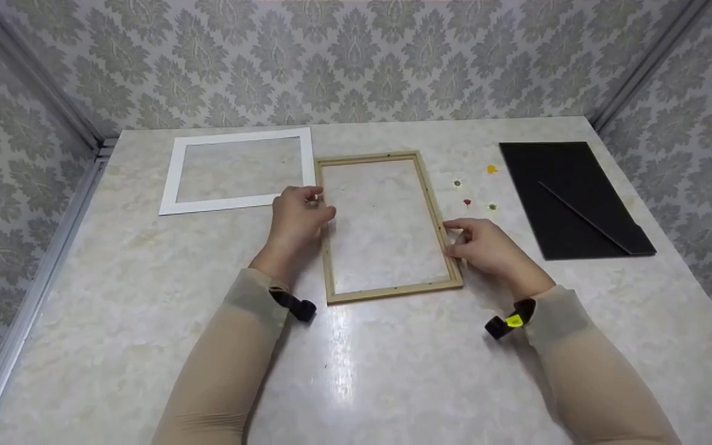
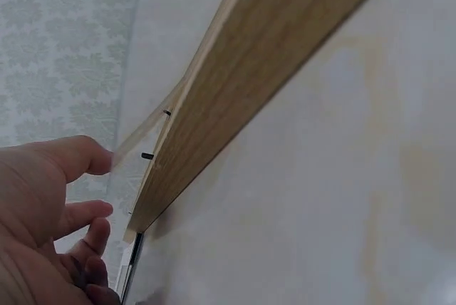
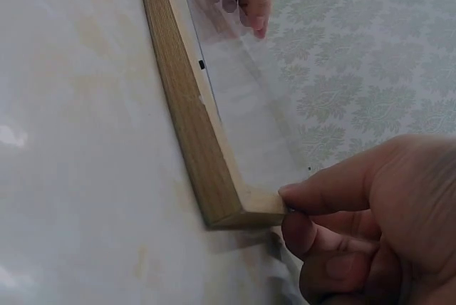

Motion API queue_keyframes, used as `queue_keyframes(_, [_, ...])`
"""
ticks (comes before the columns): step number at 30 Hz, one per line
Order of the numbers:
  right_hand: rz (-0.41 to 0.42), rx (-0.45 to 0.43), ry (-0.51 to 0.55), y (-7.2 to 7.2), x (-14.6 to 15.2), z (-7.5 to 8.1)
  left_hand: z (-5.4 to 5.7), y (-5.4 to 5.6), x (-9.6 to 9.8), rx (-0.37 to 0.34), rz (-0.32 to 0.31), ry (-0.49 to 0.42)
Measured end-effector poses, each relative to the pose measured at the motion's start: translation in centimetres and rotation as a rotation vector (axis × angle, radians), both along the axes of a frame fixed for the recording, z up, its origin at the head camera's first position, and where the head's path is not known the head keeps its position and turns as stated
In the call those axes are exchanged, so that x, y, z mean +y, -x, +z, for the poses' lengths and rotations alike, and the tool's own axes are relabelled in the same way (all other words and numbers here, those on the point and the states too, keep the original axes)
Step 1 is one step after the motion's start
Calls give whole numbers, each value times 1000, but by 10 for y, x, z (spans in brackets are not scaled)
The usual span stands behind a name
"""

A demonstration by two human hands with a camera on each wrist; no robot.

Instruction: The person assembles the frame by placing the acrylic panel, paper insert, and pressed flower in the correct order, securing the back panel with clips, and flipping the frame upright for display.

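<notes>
A wooden picture frame [image 1: 394, 290] lies on the table in the head view. Over it, a clear sheet [image 3: 263, 109] slants up from the wood in the wrist views. My left hand [image 1: 298, 216] is at the frame's left side, pinching the sheet's edge with bent fingers. On the opposite side, my right hand [image 1: 486, 244] pinches the sheet's edge with thumb and forefinger, close to the wood. Small dark tabs [image 2: 147, 155] stick out from the frame's inner edge. The sheet's outline is faint in the head view.
A white mat border [image 1: 173, 167] lies behind the left hand. A black backing board [image 1: 554, 204] with a stand leg rests at the right. Between frame and board lie several small pressed flowers, including an orange one [image 1: 491, 169] and a red one [image 1: 467, 202]. Patterned walls enclose the table.
</notes>
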State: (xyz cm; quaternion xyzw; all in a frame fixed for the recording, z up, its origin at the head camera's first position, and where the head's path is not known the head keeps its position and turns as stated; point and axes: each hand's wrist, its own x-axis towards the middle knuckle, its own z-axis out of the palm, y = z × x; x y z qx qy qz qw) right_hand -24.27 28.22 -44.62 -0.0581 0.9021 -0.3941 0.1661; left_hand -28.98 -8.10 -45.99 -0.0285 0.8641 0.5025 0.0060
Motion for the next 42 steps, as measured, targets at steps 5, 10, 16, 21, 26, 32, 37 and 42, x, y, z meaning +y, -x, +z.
queue_keyframes(5, [-2,5,-14,1,-2,1,-2,-2,-3,-25,-34,153])
queue_keyframes(10, [-1,10,-15,2,-2,0,-3,-1,-5,-30,-42,177])
queue_keyframes(16, [-8,6,-3,1,-2,-1,-4,0,-4,-25,-44,182])
queue_keyframes(21, [-11,-2,-3,-1,-2,0,-4,-1,-3,-25,-49,193])
queue_keyframes(26, [-18,-12,-10,-2,-3,2,-3,-3,0,-28,-54,208])
queue_keyframes(32, [-11,-5,-8,-2,-1,4,-1,-5,1,-14,-93,251])
queue_keyframes(37, [-1,-4,-9,-3,-1,4,0,-5,2,-35,-88,241])
queue_keyframes(42, [-5,-13,-17,-2,-2,2,1,-5,0,-40,-76,220])
